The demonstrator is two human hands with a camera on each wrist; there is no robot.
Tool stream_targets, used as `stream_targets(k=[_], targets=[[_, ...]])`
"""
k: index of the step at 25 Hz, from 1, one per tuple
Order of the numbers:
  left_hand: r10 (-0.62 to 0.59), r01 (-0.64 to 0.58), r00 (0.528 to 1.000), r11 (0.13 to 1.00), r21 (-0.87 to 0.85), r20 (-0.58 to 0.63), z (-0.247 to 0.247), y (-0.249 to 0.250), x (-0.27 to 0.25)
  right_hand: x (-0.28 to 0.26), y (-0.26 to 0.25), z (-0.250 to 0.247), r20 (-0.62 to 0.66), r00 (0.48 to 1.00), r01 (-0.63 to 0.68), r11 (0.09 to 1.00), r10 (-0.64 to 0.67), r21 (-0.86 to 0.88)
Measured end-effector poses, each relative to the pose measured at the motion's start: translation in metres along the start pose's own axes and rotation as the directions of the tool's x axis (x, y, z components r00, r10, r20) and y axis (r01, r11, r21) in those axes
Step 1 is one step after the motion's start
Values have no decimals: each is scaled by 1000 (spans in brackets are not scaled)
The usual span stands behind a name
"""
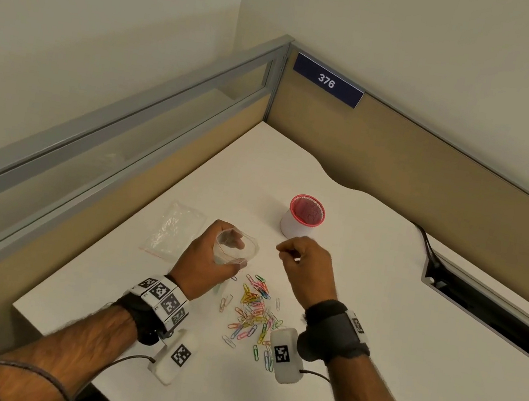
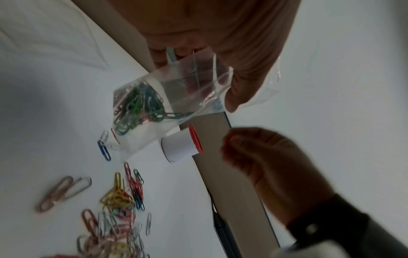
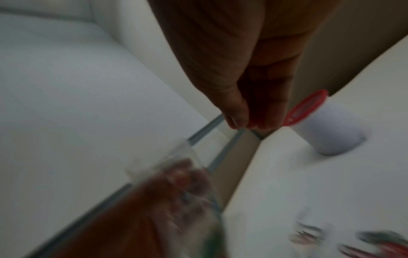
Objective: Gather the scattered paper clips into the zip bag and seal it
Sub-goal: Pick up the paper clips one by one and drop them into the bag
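Note:
My left hand [image 1: 235, 253] grips a clear zip bag [image 2: 176, 97] by its mouth and holds it spread above the white desk [image 1: 375, 322]. Several coloured paper clips [image 2: 137, 106] lie in the bag's bottom. Just right of the bag's mouth hovers my right hand [image 1: 283, 250], fingers curled, thumb against fingertips. No clip shows in that pinch in the blurred right wrist view. A scatter of coloured paper clips [image 1: 252, 309] lies on the desk below and between both hands.
A white cup with a red mesh rim [image 1: 303, 217] stands just behind the right hand. Spare clear zip bags [image 1: 175, 231] lie flat to the left. Partition walls [image 1: 436, 158] close the desk's back and left; a cable slot [image 1: 481, 307] runs at the right.

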State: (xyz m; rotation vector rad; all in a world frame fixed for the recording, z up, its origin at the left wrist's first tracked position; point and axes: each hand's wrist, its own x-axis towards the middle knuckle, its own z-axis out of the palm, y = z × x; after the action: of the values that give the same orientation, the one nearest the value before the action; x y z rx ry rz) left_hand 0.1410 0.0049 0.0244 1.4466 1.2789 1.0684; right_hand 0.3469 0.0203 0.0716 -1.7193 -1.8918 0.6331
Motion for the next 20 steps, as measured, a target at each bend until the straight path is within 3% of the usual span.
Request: stream_targets(k=[4,7,12,20], targets=[[-2,2,996,1000,-9,-90,-34,1,4,18,34,57,285,953,-32,966,107,-258],[-11,9,993,1000,-11,-119,-55,-2,6,39,31,91,394,918,81,943,56,-324],[-10,4,989,999,-43,-148,-67,-6,11,54,21,115,494,869,199,898,23,-392],[1,-6,992,999,-36,-124,-64,-3,16,10,49,101,518,847,353,856,-120,-379]])
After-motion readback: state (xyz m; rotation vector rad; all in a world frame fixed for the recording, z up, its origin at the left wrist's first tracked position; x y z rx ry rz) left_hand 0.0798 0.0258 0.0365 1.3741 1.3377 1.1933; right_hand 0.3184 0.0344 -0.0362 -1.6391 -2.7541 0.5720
